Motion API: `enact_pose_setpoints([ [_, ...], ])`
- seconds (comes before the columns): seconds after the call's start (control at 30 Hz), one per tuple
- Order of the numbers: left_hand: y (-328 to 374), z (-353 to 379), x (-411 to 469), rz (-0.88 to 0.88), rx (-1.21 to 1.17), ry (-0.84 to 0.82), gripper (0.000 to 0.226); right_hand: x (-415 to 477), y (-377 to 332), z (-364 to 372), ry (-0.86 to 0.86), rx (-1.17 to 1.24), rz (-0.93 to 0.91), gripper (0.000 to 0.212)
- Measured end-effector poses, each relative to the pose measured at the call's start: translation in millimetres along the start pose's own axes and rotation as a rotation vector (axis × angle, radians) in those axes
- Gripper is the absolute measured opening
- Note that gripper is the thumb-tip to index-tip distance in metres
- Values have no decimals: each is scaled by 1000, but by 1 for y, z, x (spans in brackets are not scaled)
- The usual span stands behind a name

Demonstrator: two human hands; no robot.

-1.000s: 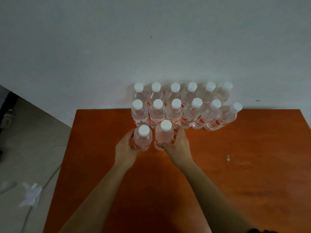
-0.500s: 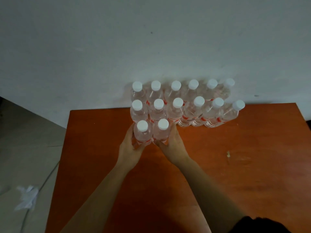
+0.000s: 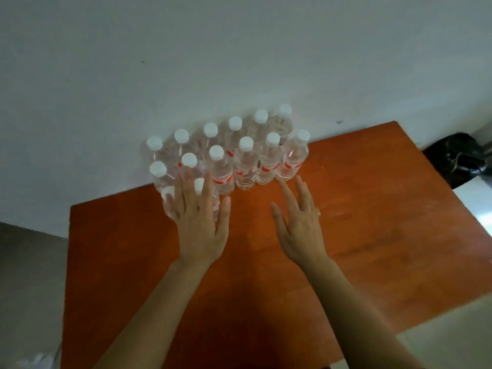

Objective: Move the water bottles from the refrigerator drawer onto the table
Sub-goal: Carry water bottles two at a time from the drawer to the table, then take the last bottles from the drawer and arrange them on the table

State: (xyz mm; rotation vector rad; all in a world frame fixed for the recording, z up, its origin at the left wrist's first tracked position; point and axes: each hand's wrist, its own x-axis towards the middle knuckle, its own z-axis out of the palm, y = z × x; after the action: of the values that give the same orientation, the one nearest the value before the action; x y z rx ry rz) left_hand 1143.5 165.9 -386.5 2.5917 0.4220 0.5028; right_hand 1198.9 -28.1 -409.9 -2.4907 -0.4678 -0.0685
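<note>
Several clear water bottles [image 3: 246,166] with white caps and red labels stand in rows at the far edge of the orange table [image 3: 372,222], against the white wall. Two more bottles [image 3: 168,202] stand in front of the rows at the left, partly hidden behind my left hand [image 3: 201,225]. That hand is raised flat with its fingers spread and holds nothing. My right hand [image 3: 299,225] is also spread and empty, hovering over bare tabletop just in front of the right-hand bottles. The refrigerator drawer is out of view.
A white wall [image 3: 239,62] rises directly behind the bottles. A black bag [image 3: 458,158] sits beyond the table's right edge. Grey floor [image 3: 29,275] lies to the left of the table, pale floor to the right.
Both hands have let go of the two front bottles and pulled back with fingers spread. My right hand has moved right. The camera view has swung leftward and tilted.
</note>
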Motion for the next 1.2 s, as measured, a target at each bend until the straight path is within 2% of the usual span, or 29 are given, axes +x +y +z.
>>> enact_pose_setpoints([
  [0.07,40,-8,1,73,68,-15,66,-16,24,-32,102,-115,53,58],
  [0.1,53,17,-1,114,75,-54,67,-26,38,-52,156,-170,90,59],
  [0.23,146,72,-14,212,129,-281,77,-78,95,-139,337,-277,260,67],
  [0.3,210,67,-42,337,148,-205,73,-118,128,-187,426,-305,320,71],
  [0.4,314,34,-105,498,48,-108,73,-186,182,-259,514,-360,420,74],
  [0.53,447,78,-187,687,-19,-258,74,-299,256,-358,663,-442,577,77],
  [0.7,599,111,-278,956,-79,-284,72,-424,328,-452,827,-490,779,80],
  [0.9,739,160,-372,1189,-185,-318,71,-535,397,-521,929,-530,959,85],
  [1.0,802,192,-418,1290,-260,-399,72,-582,439,-552,979,-569,1041,84],
  [1.2,935,263,-497,1396,-289,-519,78,-654,532,-625,970,-658,1221,83],
])
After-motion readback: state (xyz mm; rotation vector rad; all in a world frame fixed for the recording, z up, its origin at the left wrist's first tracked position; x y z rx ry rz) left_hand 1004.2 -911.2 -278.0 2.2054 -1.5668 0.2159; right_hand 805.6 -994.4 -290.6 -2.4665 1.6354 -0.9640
